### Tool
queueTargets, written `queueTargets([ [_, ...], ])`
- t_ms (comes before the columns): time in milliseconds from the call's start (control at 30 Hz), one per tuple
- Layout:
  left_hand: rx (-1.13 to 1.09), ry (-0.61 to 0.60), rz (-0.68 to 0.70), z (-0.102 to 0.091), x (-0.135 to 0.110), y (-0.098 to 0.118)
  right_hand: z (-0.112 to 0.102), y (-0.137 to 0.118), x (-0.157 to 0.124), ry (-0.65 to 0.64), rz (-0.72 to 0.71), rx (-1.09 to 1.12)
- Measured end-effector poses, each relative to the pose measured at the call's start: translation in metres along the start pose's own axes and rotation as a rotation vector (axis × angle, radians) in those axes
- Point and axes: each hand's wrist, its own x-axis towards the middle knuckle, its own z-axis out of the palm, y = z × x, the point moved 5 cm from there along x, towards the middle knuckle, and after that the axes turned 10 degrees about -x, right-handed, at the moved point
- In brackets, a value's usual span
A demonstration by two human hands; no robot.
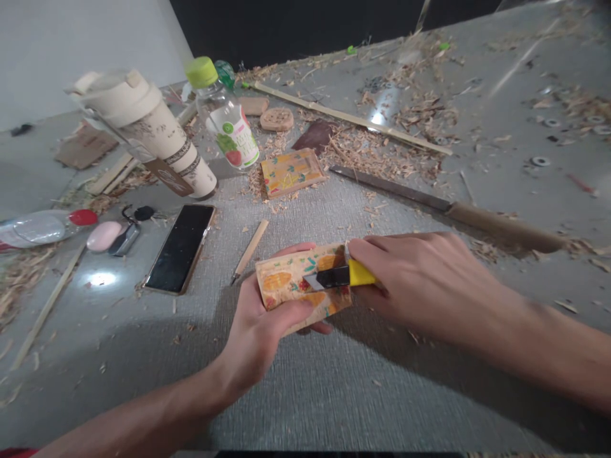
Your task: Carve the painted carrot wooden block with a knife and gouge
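My left hand [267, 324] grips a small painted wooden block [277, 281], its thumb lying across the near part of the decorated face. Orange, red and teal patterns cover that face. In my right hand [405, 267] is a yellow and black utility knife [334, 277], held over the right half of the block. The blade points left and lies over the painted face; whether it touches the wood I cannot tell. Fingers of my left hand beneath the block are mostly hidden. Just beyond it lies a thin wood-handled carving tool [251, 249].
Left of my hands lie a phone [180, 249] and a plastic bottle [41, 229]. A tumbler [153, 127] and a green-capped bottle [229, 121] stand behind. A second painted block [293, 173], a long file [396, 186], a thin strip [344, 114] and wood shavings [420, 117] lie farther back.
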Motion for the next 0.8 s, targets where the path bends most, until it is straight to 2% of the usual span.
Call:
queueTargets([
  [267,-0.014,-0.006,0.003,-0.0022,0.0037,0.0011,-0.0029,-0.0015,-0.0016,-0.005,-0.021,0.18],
  [800,-0.014,-0.012,0.004,-0.0015,0.0032,0.0022,-0.0031,0.001,0.0003,-0.092,-0.043,0.252],
])
